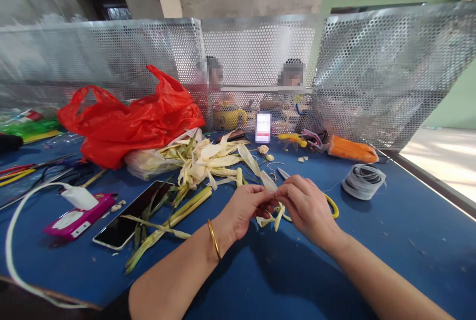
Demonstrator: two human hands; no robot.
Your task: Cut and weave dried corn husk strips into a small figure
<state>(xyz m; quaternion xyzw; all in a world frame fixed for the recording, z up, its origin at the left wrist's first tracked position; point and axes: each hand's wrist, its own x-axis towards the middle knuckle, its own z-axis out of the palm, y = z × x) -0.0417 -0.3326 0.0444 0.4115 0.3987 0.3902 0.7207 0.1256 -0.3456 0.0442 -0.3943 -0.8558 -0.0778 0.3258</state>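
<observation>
Pinched nearly closed, the left hand point(242, 207) and right hand point(308, 206) hold a pale husk strip point(268, 181). It looks unfinished; a loose husk pile point(208, 160) lies beyond, apparently unworked.

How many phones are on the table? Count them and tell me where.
2: a dark phone lies flat left of the left hand, partly under husks; a lit phone stands upright before the mesh. Others may be hidden.
</observation>
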